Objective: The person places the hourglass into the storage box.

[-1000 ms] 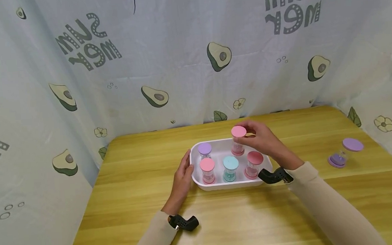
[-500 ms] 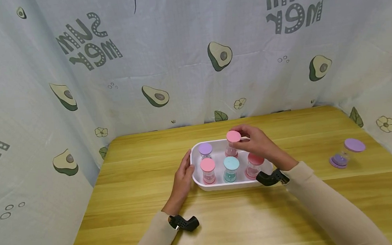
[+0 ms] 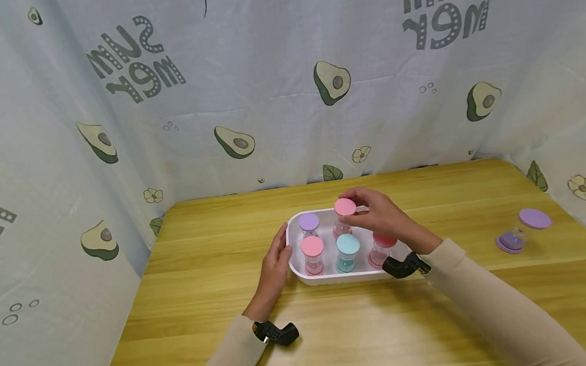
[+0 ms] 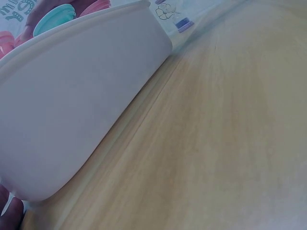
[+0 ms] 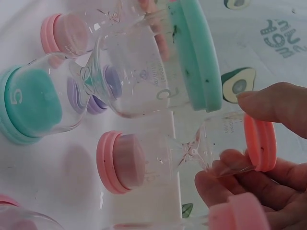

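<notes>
In the head view, my right hand [image 3: 379, 216] pinches a pink-capped hourglass [image 3: 344, 206] near its top, upright at the back middle of a white bin [image 3: 361, 277]. The right wrist view shows thumb and fingers about the pink upper end of that hourglass [image 5: 192, 152]. My left hand [image 3: 272, 266] rests against the bin's left end, fingers along the outer wall. In the bin stand a purple hourglass [image 3: 308, 223] at back left, a pink hourglass [image 3: 312, 247] at front left, a teal hourglass [image 3: 348, 245] at front middle and a dark pink hourglass [image 3: 381, 250] at front right.
Another purple hourglass [image 3: 523, 229] stands on the wooden table [image 3: 201, 257] to the right, outside the bin. A white curtain [image 3: 276, 93] with avocado prints hangs behind the table and at its sides.
My right hand has moved left with the pink hourglass, from the back right to the back middle of the bin, and slightly lower. The left hand stays at the bin's left end.
</notes>
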Demonstrator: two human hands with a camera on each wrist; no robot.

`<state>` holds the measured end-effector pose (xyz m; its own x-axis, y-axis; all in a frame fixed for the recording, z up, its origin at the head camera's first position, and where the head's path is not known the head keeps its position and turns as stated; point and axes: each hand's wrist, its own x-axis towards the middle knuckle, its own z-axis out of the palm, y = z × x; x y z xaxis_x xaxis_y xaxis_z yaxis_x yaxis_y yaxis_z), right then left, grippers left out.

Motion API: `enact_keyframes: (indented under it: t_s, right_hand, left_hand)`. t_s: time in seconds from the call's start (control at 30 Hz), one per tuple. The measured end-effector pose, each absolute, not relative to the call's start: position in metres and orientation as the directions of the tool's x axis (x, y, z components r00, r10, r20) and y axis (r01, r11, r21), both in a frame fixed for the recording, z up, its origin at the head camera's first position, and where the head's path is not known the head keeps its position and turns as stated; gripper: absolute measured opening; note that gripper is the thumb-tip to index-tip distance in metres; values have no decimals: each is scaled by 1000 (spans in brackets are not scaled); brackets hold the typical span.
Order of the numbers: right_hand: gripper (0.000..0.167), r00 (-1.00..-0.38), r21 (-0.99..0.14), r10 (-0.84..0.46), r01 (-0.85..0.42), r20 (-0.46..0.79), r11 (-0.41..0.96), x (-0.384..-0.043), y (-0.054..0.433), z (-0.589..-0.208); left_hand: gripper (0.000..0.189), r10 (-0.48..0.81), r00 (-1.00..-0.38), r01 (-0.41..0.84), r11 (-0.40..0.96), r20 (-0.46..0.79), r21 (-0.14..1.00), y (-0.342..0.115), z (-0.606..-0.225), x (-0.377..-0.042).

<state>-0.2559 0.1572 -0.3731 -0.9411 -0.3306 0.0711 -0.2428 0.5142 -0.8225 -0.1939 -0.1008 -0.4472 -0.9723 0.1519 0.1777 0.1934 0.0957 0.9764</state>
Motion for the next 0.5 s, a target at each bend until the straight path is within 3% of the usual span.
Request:
enact_keyframes:
  t_s: [0.5]
  right_hand:
    - [52,-923,-785,-379,-281,64,552,-259,149,-372]
  left_hand:
    - [51,155,-972,194,95,178,976,-102,-446,-193]
